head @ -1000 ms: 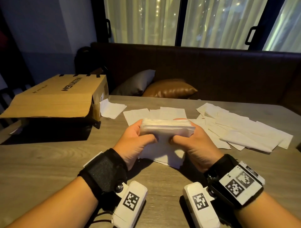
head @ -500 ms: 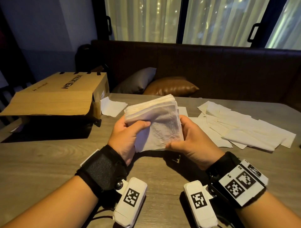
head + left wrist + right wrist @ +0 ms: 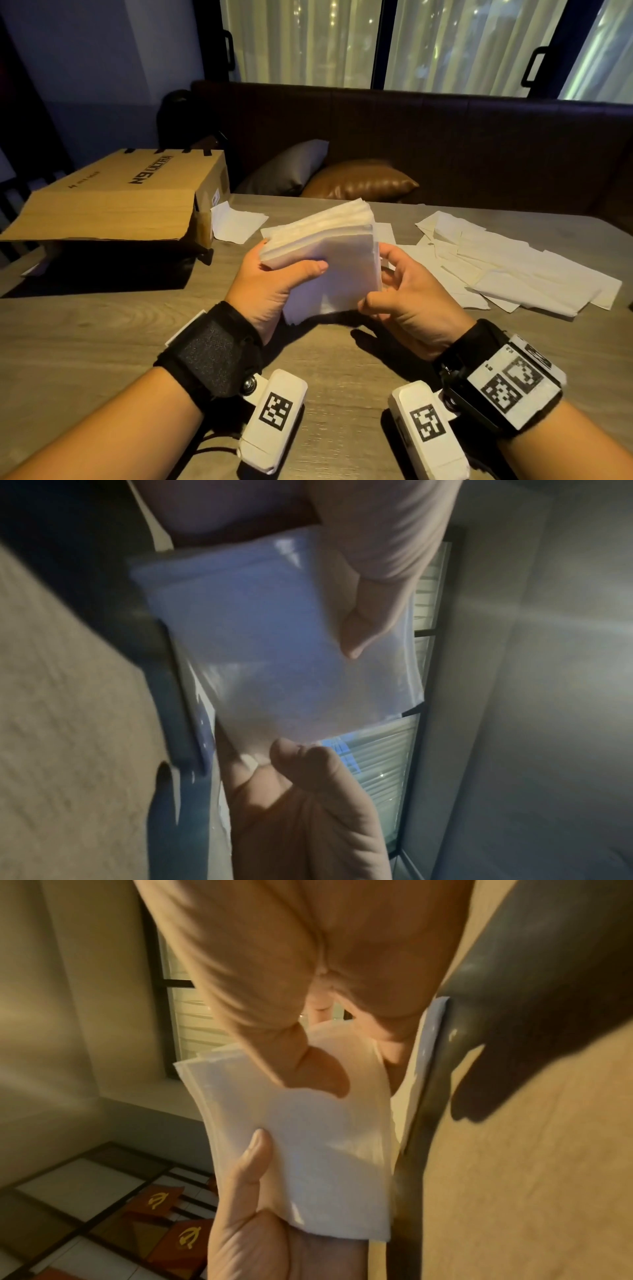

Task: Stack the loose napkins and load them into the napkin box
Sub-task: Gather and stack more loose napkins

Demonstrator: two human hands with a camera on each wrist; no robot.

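Napkin stack (image 3: pixel 325 253) now raised off table (image 3: pixel 102 335), both hands gripping.

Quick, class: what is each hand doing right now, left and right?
Left hand: grips the napkin stack, thumb across its face.
Right hand: holds the same stack at its right edge, fingers curled behind it.

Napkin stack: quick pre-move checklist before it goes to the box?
1. Left hand grips the napkin stack: ok.
2. Right hand steadies the stack's right edge: ok.
3. Stack edges squared: not ok, the layers fan out at the top.
4. All napkins gathered: not ok, loose napkins lie on the table.
5. Cardboard box opening reachable: cannot tell, its inside is hidden.
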